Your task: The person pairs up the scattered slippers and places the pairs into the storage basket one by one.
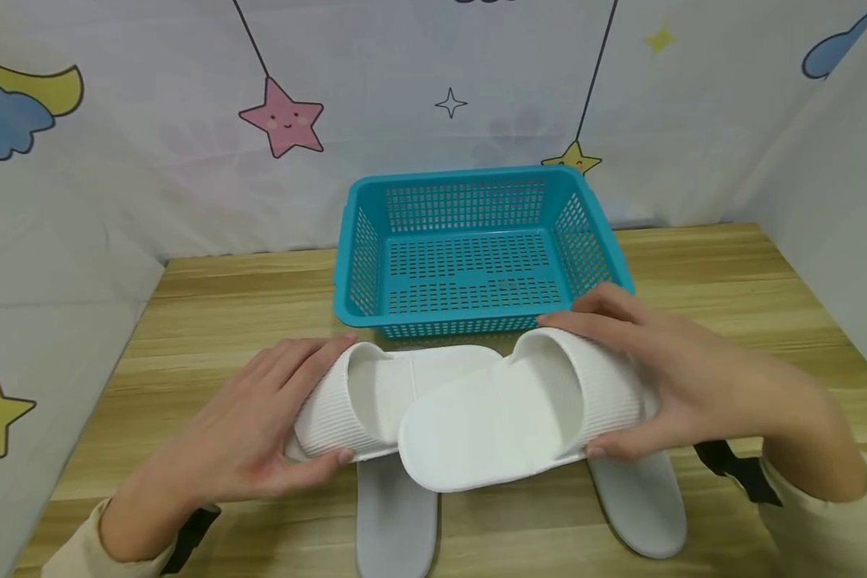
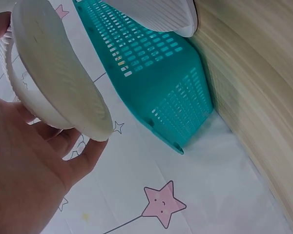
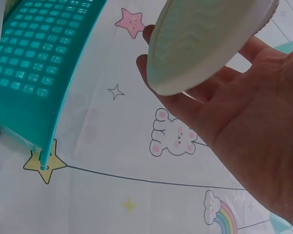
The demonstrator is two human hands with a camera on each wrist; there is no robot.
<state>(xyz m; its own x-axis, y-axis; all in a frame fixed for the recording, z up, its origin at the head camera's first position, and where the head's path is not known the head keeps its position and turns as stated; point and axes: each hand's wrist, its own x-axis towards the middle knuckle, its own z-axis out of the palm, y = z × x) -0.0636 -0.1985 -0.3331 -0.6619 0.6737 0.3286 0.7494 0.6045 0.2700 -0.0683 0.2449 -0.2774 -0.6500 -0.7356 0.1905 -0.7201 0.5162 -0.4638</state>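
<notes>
Two white slippers are held above the table, their heel ends overlapping. My left hand (image 1: 270,417) grips the left white slipper (image 1: 332,409) across its ribbed strap, thumb at the near side and fingers at the far side. In the same way my right hand (image 1: 665,373) holds the right white slipper (image 1: 491,425) by its strap; its heel lies in front of the other slipper's. The left wrist view shows the sole (image 2: 63,73) of the left slipper, with fingers curled about its edge. A pale sole (image 3: 200,44) also faces the right wrist camera.
Behind the slippers stands a blue-green plastic basket (image 1: 470,249) with holed walls. Beneath them on the wood-grain table (image 1: 246,297) lie a grey slipper (image 1: 397,522) at the left and another grey slipper (image 1: 646,506) at the right, both partly covered. A patterned cloth (image 1: 405,80) hangs behind.
</notes>
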